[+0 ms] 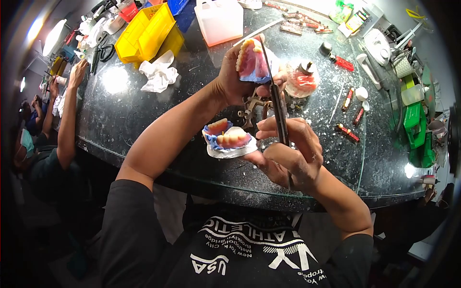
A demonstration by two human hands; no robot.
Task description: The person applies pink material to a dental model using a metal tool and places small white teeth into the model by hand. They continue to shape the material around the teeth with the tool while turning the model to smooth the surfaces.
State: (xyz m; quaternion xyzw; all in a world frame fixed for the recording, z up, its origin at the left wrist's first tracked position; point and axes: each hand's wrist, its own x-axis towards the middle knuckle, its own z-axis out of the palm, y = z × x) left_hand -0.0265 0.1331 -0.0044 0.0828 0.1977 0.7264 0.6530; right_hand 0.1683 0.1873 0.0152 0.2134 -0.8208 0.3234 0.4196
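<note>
My left hand [230, 84] grips the upper half of a dental articulator, holding up the upper denture model [253, 65] with its tooth row and pink base on blue material. Below it, past the brass-coloured articulator hinge [251, 108], sits the lower denture model [233, 141] on a white plaster base. In my right hand [297, 156] is a wax knife [279, 115] with a dark handle, its thin blade pointing up across the right side of the upper model. Fingers of the right hand also reach the lower model's plaster edge.
A glass burner [302, 80] with red contents stands just beyond my hands. Crumpled tissue [159, 72], a yellow bin [146, 33] and a translucent container [219, 21] lie ahead. Red-brown pieces [347, 133] and green bins [415, 120] are rightward. Another person's arm [69, 113] rests at left.
</note>
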